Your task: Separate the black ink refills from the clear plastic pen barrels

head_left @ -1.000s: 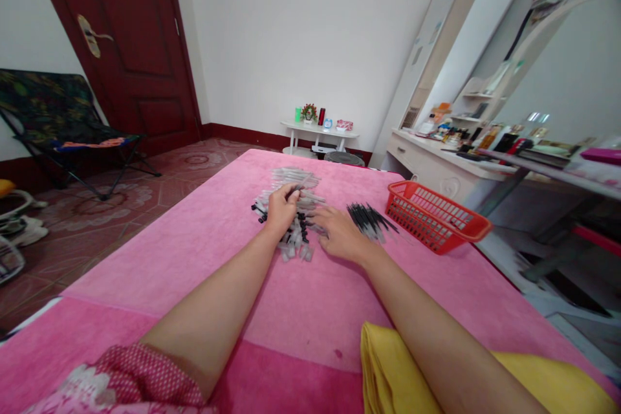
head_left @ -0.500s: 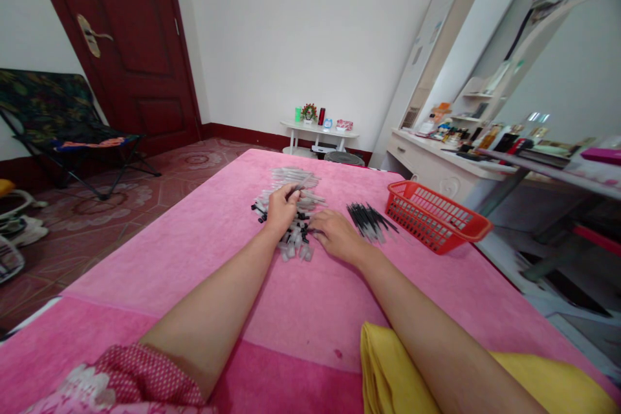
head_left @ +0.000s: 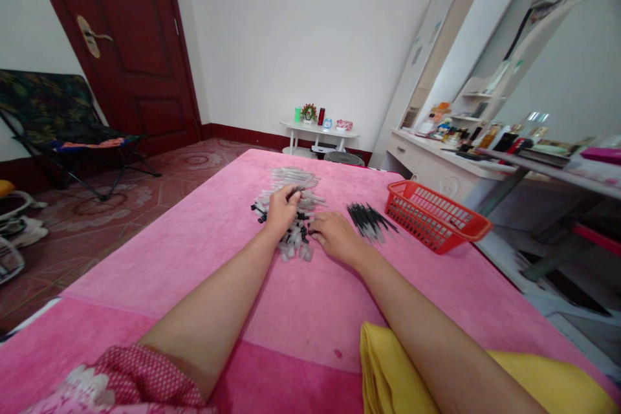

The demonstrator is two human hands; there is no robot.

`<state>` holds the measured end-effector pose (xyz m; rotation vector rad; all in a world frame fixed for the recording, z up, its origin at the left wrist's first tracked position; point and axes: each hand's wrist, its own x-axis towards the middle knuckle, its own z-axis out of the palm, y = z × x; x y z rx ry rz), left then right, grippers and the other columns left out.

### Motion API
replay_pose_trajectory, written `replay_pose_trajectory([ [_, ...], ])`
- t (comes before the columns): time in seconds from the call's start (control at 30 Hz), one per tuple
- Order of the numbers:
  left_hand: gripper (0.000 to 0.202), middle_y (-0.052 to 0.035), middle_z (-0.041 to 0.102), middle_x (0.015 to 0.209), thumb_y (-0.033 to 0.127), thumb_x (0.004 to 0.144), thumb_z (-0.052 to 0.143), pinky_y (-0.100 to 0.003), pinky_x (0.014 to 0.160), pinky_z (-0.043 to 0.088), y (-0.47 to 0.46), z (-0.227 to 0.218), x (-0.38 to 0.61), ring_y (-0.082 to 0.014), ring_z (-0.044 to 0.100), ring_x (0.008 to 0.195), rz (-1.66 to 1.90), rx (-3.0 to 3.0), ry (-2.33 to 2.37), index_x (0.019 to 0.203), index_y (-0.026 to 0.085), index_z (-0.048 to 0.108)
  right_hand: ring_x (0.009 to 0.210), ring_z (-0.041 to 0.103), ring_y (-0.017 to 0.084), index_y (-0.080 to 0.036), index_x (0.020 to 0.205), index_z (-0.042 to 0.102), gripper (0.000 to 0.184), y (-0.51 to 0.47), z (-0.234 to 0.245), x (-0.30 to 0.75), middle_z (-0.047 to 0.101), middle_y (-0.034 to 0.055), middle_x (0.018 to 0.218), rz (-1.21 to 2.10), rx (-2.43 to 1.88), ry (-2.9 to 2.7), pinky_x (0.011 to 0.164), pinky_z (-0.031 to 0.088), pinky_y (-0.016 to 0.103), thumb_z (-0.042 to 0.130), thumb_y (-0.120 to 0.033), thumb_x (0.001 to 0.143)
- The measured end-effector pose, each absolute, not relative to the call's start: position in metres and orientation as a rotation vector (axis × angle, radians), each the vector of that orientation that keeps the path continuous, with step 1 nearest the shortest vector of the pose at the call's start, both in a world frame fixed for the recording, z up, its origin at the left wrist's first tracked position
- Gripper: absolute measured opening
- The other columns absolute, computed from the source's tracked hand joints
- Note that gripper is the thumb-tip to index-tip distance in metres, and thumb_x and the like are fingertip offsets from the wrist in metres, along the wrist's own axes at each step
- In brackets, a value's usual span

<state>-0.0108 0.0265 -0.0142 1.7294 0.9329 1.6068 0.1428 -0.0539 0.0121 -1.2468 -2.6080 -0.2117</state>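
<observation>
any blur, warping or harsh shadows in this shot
Head view: strong wide-angle stretch, the door appears tilted; head view: soft light, no hard shadows on the pink cloth; head view: small parts too soft to tell apart.

Lighting: diffuse, moderately bright; shadows faint. White wall, far: softly lit. Red door, far left: slanted by wide-angle distortion. Picture corner, far right: darkened. Translucent pen barrels: detail blurred.
</observation>
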Motion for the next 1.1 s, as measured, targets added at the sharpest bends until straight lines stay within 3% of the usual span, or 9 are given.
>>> replay_pose_trajectory([
  [0.23, 0.025, -0.0038, 0.068, 0.078, 0.017, 0.078, 0.048, -0.027, 0.069, 0.048, 0.026, -0.013, -0.01, -0.0154, 0.061, 0.072, 1.579, 1.758, 0.938, 0.096, 0.014, 0.066, 0.085, 0.06, 0.019, -0.017, 0.087, 0.066, 0.01, -0.054, 0.01, 0.142, 0.068, 0.0071, 0.088, -0.145, -1.34, -2.455, 0.076, 0.039, 0.028, 0.057, -0.018, 0.081],
  [0.43, 0.024, -0.0038, 0.068, 0.077, 0.015, 0.078, 0.048, -0.027, 0.071, 0.047, 0.025, -0.015, -0.01, -0.0154, 0.061, 0.073, 1.566, 1.808, 0.932, 0.094, 0.013, 0.066, 0.09, 0.06, 0.018, -0.019, 0.101, 0.065, 0.021, -0.055, 0.018, 0.147, 0.067, 0.0074, 0.1, -0.084, -1.427, -2.182, 0.077, 0.041, 0.026, 0.05, -0.02, 0.086],
  [0.67, 0.022, -0.0032, 0.068, 0.078, 0.015, 0.079, 0.048, -0.028, 0.074, 0.048, 0.027, -0.018, -0.01, -0.0162, 0.062, 0.075, 1.531, 1.901, 0.931, 0.092, 0.015, 0.066, 0.075, 0.06, 0.017, -0.02, 0.085, 0.067, 0.014, -0.051, 0.018, 0.154, 0.069, 0.0049, 0.084, -0.037, -1.541, -1.968, 0.068, 0.041, 0.026, 0.056, -0.027, 0.082],
  [1.1, 0.021, -0.0035, 0.067, 0.078, 0.014, 0.079, 0.048, -0.027, 0.074, 0.048, 0.023, -0.014, -0.009, -0.0156, 0.061, 0.075, 1.51, 1.885, 0.93, 0.091, 0.013, 0.065, 0.066, 0.06, 0.016, -0.016, 0.079, 0.066, 0.014, -0.037, 0.004, 0.164, 0.068, 0.0034, 0.072, 0.259, -1.365, -1.703, 0.064, 0.044, 0.025, 0.054, -0.019, 0.072],
])
